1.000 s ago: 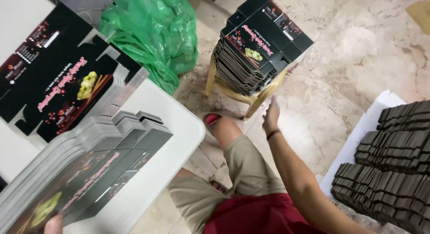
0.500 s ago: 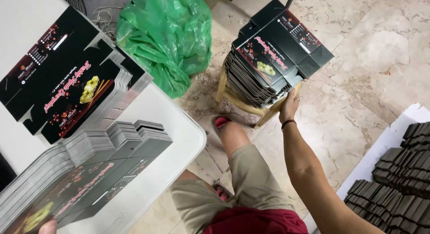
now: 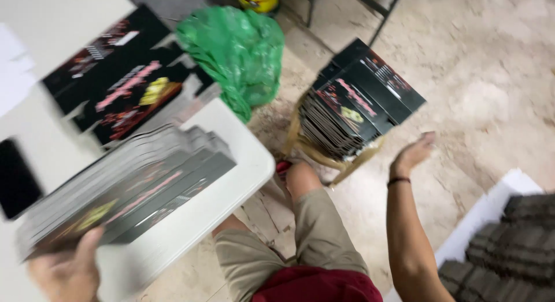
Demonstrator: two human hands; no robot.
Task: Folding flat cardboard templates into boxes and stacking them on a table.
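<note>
1. Flat black carton blanks (image 3: 133,189) lie in a thick fanned stack on the white table (image 3: 243,180), toward its near corner, and the left hand (image 3: 66,273) grips the stack's near end from below with the thumb on top.
2. That hand is blurred and cut off by the bottom edge, so its fingers under the stack are hidden.
3. The right hand (image 3: 411,154) hangs open and empty over the floor, fingers loosely spread, just beside a second stack of blanks (image 3: 355,114) without touching it.
4. The second stack sits on a low yellowish stool (image 3: 324,157), mostly hidden under the cartons; only its legs and rim show.
5. One unfolded blank (image 3: 124,97) lies flat farther back on the table, its print smeared by motion.
6. A dark flat object (image 3: 16,186) at the left edge is too blurred to identify.
7. A green plastic bag (image 3: 237,53) slumps on the floor between table and stool.
8. More dark stacks (image 3: 509,250) rest on a white board at lower right, cut off by the frame.
</note>
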